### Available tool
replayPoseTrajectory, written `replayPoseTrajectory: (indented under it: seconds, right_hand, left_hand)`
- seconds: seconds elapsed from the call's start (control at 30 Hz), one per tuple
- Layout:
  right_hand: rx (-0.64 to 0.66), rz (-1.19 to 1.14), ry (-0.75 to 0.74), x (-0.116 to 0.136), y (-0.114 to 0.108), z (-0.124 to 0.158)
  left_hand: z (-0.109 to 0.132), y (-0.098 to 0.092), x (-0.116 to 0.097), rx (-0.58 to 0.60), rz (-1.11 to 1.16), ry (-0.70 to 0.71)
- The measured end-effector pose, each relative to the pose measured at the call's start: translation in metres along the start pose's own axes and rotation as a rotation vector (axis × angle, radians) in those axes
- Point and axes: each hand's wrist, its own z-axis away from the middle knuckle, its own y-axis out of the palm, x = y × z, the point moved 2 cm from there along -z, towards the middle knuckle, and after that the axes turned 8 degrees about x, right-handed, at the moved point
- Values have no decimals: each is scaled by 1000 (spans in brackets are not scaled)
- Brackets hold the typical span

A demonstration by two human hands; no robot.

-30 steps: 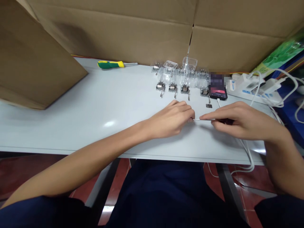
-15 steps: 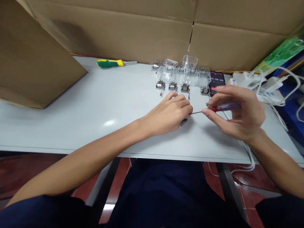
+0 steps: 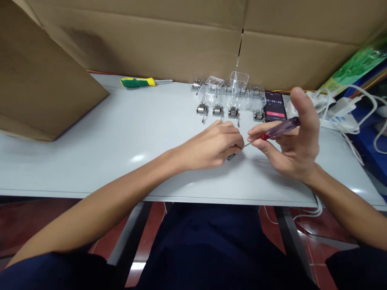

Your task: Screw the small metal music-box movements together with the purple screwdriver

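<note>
My left hand (image 3: 213,146) rests near the table's middle, its fingers shut on a small metal crank mechanism (image 3: 231,157) that is mostly hidden. My right hand (image 3: 292,139) holds a small screwdriver (image 3: 279,129) with a translucent purple handle and red collar. Its thin shaft slants down-left, and the tip meets the left fingertips, where the contact point is hidden. My right thumb points up, away from the handle. Farther back, several similar crank mechanisms (image 3: 217,110) stand in a row on the white table (image 3: 90,141).
Several transparent plastic boxes (image 3: 217,95) stand behind the row. A phone (image 3: 274,106) shows a timer at the right. A green-and-yellow screwdriver (image 3: 137,82) lies at the back left. Cardboard sheets (image 3: 136,40) stand behind the table, near a white power strip (image 3: 338,117) and cables.
My right hand has drawn back from the table and turned, tilting the purple screwdriver's handle up to the right. The thumb has lifted, and the phone is now uncovered.
</note>
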Motion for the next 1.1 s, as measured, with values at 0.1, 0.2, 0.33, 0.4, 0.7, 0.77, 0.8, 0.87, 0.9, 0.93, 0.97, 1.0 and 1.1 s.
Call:
replayPoseTrajectory:
  seconds: [0.1,0.2,0.33,0.4,0.7,0.77,0.8,0.87,0.9,0.93,0.97,1.0,1.1]
  right_hand:
    - [47,-22,25,-1,4,-1]
    - [60,-20,75,-1,6,0]
    - [36,-12,133,1,4,-1]
    - [23,-24,138,2,3,-2]
    - [21,-67,125,1,1,-3]
    - [21,-44,126,2,1,-3]
    - [22,-46,120,2,1,-3]
    - [25,-65,103,3,1,-2]
    - [23,-78,95,3,0,-2]
    - [20,-91,92,3,0,-2]
    - [16,-104,96,3,0,-2]
    - [12,-120,94,2,0,-2]
    - [-23,-192,11,-2,0,-2]
  left_hand:
    - [0,-2,3,2,18,4]
    - [-1,-4,4,5,31,17]
    - [0,-8,4,-1,92,15]
    - [1,-11,5,5,127,9]
    - [8,-20,21,195,210,-36]
    - [9,-19,22,228,219,-38]
    - [9,-19,22,238,223,-40]
    - [9,-19,21,250,232,-47]
    - [9,-18,20,256,236,-55]
    - [9,-18,19,260,241,-64]
    - [9,-17,18,264,245,-73]
    - [9,-17,17,269,252,-82]
    - [9,-15,15,299,289,-97]
